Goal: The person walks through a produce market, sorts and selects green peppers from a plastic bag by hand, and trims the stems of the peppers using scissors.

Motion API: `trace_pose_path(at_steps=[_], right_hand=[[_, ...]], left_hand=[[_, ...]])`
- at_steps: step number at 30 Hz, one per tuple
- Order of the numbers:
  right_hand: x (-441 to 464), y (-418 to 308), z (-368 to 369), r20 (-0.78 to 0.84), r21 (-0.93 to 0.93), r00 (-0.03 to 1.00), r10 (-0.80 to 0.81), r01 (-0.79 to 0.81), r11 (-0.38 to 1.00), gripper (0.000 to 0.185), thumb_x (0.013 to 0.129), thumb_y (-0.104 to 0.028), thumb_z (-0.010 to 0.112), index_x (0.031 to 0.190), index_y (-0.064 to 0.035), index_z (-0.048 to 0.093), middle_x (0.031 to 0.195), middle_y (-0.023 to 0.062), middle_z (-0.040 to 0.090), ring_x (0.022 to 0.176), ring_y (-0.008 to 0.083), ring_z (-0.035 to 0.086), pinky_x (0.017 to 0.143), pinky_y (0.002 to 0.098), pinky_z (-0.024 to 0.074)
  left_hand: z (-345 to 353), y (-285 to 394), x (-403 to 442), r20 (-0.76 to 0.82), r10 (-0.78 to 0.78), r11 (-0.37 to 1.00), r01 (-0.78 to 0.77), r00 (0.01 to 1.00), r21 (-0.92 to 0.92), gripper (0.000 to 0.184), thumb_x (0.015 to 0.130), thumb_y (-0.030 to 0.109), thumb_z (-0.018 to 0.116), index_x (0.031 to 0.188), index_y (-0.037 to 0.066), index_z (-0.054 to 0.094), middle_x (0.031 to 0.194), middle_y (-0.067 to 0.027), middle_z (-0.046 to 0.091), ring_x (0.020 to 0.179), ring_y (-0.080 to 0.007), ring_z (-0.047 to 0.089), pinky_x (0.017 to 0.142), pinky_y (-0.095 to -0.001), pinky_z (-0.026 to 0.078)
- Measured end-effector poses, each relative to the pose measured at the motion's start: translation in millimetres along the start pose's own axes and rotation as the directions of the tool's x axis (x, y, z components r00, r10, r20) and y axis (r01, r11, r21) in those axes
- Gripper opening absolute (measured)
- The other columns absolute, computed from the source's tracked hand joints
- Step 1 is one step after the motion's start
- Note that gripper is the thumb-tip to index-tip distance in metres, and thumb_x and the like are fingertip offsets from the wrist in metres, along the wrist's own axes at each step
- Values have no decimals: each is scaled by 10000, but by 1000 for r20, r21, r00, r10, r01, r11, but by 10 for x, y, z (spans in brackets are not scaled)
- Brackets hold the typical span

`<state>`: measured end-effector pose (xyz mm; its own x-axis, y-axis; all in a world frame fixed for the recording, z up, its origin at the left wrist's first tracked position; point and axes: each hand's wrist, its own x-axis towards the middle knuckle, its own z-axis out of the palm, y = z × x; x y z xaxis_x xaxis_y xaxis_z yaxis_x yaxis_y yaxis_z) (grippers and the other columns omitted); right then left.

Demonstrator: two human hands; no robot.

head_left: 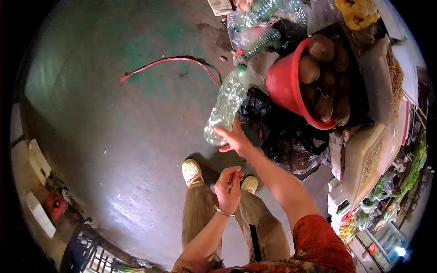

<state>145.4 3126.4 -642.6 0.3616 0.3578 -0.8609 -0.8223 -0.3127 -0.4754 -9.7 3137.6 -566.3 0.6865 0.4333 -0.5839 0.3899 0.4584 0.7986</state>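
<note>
A large clear plastic bottle with a green cap (227,102) is tilted, its cap end pointing up and slightly right. My right hand (234,138) grips it near its base, thumb and fingers around the lower side. Below and a little left, my left hand (228,184) is held in front of my legs with its fingers curled and a bracelet at the wrist. Whether anything small is between those fingers cannot be made out. More clear bottles (264,43) lie beyond the cap.
A red bucket (284,84) of large brown roots stands at the right beside black plastic bags (257,105). A red strip (168,59) lies on the floor. Pale tubs (364,159) line the right side, and vegetables (382,191) sit lower right. My shoes are below my hands.
</note>
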Motion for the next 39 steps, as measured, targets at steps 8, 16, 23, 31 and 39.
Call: trace_pose_path(at_steps=[8,16,23,31,39], right_hand=[[449,-651,101,-100,105,987,123,-113,988,531,795,-370,691,1218,-187,428,1111,57,548,873,255,619,675,436,549],[540,-2362,-588,-291,568,842,-454,534,626,431,868,-250,655,1221,-98,460,900,35,562,768,135,563,755,374,512],[785,-954,-558,-246,355,892,-380,447,821,698,813,-220,699,1371,-110,295,1046,85,585,806,192,606,711,357,484],[929,-684,-617,-305,190,886,-349,416,889,638,801,-192,694,1335,-66,369,1047,110,578,802,191,613,704,335,488],[1086,480,-811,-210,-302,962,-176,107,947,325,791,-117,672,1087,-14,586,1003,89,634,880,188,603,767,316,484]], left_hand=[[-79,146,109,-2,-10,995,10,1000,-98,183,927,-13,479,1078,7,581,921,-29,613,876,-94,580,796,-244,486],[-37,139,103,-14,-56,992,54,998,-113,144,906,-29,496,1006,8,593,811,-33,611,744,-71,571,671,-205,464],[-36,113,125,-10,-50,997,49,999,-63,145,902,-23,503,1005,3,601,803,-23,614,755,-66,576,681,-208,464],[-23,96,123,45,-135,990,137,990,-40,150,929,28,500,1044,12,595,879,-34,626,822,-99,597,747,-240,499],[16,65,74,-12,-173,978,171,985,-122,154,911,-9,486,1029,5,584,821,-28,627,738,-62,555,663,-205,458]])
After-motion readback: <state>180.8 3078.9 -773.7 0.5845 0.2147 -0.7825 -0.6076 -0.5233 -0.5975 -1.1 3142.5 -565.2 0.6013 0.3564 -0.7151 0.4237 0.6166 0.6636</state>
